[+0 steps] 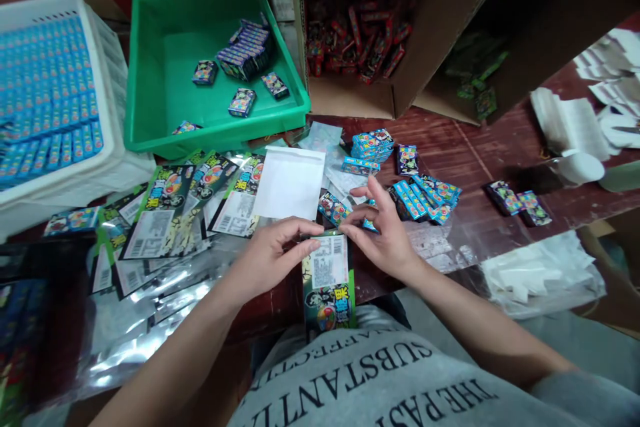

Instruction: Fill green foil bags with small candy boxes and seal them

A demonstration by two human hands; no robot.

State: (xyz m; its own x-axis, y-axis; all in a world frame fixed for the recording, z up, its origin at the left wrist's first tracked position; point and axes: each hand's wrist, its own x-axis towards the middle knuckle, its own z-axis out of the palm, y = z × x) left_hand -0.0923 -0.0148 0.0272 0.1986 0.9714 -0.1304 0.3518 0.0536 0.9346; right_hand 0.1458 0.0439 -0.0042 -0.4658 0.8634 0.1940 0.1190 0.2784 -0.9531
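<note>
A printed plastic candy bag with a white label lies upside down at the table's front edge, its lower part against my shirt. My left hand pinches the bag's near-label edge between thumb and fingers. At the opposite corner of that edge, my right hand has its thumb and a finger closed on the bag, the other fingers raised. Just beyond lie a white paper sheet and a blue candy box. Blue candy boxes are grouped right of my right hand, with a stack behind.
A green tray holds several dark candy boxes. Left of it stands a white crate of blue boxes. More printed bags overlap at left. Cardboard cartons stand at the back. Two dark boxes and a white-lidded container are at right.
</note>
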